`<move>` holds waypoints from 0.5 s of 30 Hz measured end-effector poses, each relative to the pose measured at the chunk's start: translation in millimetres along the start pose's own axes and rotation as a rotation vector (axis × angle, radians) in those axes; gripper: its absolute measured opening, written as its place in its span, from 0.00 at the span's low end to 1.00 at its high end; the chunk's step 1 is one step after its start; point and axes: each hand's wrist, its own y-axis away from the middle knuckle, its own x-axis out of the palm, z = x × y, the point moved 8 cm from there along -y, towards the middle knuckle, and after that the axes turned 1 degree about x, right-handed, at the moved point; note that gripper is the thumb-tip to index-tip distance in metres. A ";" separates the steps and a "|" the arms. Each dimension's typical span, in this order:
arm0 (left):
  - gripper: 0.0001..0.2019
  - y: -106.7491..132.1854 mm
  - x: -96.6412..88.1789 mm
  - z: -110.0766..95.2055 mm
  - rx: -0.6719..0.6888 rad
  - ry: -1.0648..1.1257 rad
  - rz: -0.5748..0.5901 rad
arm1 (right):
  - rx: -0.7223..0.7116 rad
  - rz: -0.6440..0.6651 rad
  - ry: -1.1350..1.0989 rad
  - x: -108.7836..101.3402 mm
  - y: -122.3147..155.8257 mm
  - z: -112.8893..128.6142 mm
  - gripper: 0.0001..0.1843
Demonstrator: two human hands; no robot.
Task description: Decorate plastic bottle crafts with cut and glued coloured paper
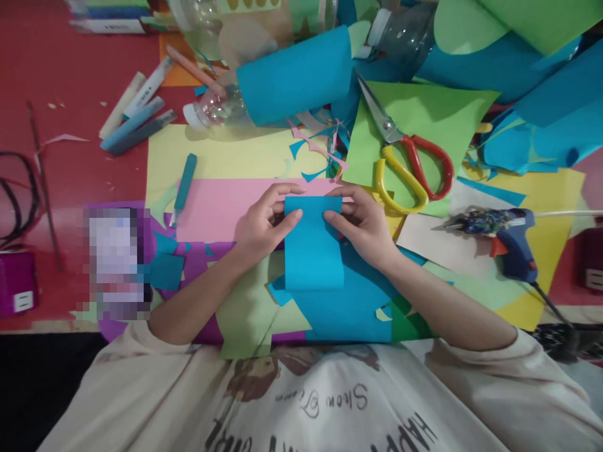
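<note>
A red table, covered with overlapping coloured sheets, filled the head view. In the middle, close to the wearer's body, stood the work in hand: a strip of blue paper, held up by its far end. The left hand pinched one side and the right hand the other, thumbs on the near face and fingers curled behind.

Handling it well seemed to call for a light, matched grip — thumbs level, sides parallel, the far edge kept straight. Squeezing harder on one side would probably have skewed the strip or left a dent, and a slow, even touch looked safer than a quick pinch.

The strip was smooth, matte and roughly rectangular, with clean-cut sides. Below it lay a larger blue sheet of similar colour. Curly offcuts were heaped beyond the hands, past the flat pink sheet. A clear, shiny plastic bottle wore a rounded sleeve of blue paper. To the right, scissors with steel blades and looped red and yellow handles rested on green paper — and a glue gun, dark blue, lay farther out.
</note>
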 end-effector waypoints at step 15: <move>0.15 -1.9 1.0 -4.1 -0.001 0.014 -0.009 | 0.006 -0.005 -0.021 -1.3 -0.2 1.3 0.21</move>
